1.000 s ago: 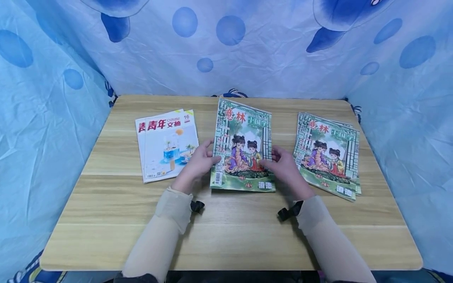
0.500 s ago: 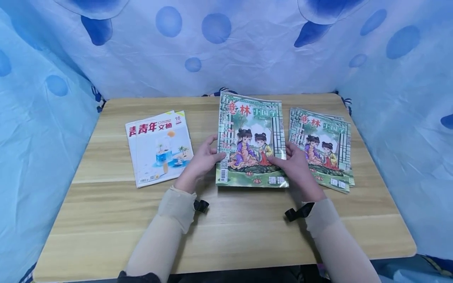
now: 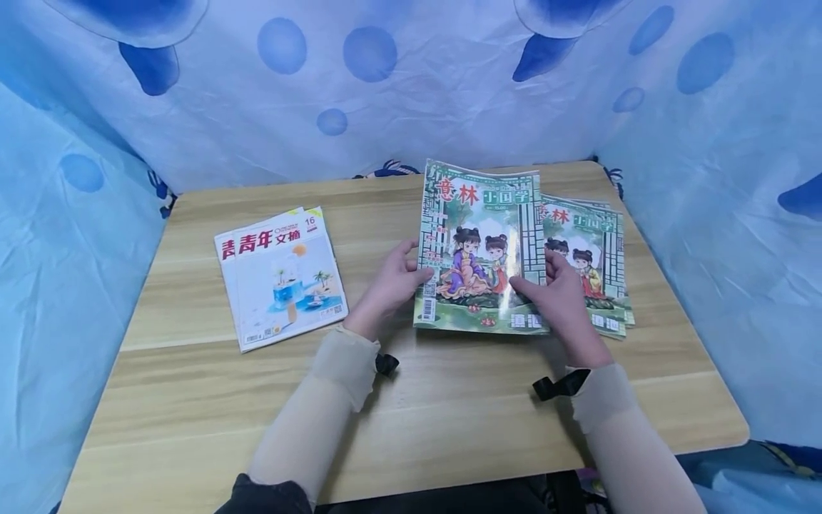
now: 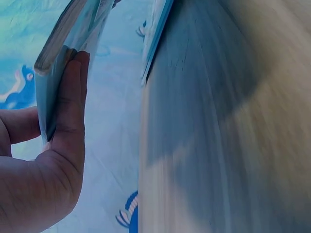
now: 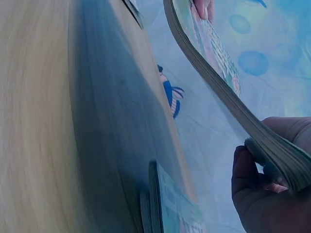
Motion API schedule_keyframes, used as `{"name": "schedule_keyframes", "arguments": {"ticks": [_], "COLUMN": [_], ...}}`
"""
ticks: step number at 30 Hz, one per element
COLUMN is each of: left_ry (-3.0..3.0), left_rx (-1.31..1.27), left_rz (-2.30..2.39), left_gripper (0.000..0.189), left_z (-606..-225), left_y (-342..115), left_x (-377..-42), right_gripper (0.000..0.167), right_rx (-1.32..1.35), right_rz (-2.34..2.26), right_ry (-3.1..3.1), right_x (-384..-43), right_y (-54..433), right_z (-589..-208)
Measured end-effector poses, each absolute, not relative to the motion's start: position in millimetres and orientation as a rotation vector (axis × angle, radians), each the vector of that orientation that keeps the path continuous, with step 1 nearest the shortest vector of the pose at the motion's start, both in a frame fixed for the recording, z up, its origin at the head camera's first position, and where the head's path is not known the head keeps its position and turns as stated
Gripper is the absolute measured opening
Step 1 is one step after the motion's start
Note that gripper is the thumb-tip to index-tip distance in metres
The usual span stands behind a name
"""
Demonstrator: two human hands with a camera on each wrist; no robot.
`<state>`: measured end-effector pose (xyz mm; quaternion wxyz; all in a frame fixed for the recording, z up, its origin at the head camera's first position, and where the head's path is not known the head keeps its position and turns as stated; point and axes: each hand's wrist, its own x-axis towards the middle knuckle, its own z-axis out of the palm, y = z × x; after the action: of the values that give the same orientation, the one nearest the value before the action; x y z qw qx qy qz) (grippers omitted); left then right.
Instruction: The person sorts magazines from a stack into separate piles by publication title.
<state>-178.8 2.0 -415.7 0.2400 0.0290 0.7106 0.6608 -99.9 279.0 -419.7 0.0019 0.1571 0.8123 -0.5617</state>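
Observation:
A green magazine (image 3: 481, 250) with two cartoon figures on its cover is held above the table by both hands. My left hand (image 3: 393, 285) grips its left edge, thumb on the cover and fingers beneath; the left wrist view shows the same pinch by the hand (image 4: 53, 160). On the opposite edge my right hand (image 3: 565, 300) holds it the same way, and the pages (image 5: 228, 102) bow slightly in the right wrist view. Just right of it lies a stack of matching green magazines (image 3: 606, 250), partly hidden behind the held one and the right hand.
Two overlapping white magazines (image 3: 289, 278) with red titles lie at the left of the wooden table (image 3: 193, 428). Blue patterned cloth (image 3: 411, 93) hangs behind the table and at both sides.
Both hands have carried the green magazine up off the middle of the table and to the right, so it now overlaps the stack in view. The head view has shifted a little.

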Motion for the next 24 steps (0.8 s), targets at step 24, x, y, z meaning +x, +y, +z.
{"name": "schedule_keyframes", "arguments": {"ticks": [24], "left_ry": [1.981], "left_rx": [0.205], "left_rz": [1.738], "left_gripper": [0.054], "left_z": [-415.4], "left_y": [104.4], "left_x": [-195.0], "right_gripper": [0.083], "right_rx": [0.881], "right_rz": [-1.939], "right_ry": [2.53], "right_x": [-79.9], "right_y": [342.1], "right_z": [-427.8]}}
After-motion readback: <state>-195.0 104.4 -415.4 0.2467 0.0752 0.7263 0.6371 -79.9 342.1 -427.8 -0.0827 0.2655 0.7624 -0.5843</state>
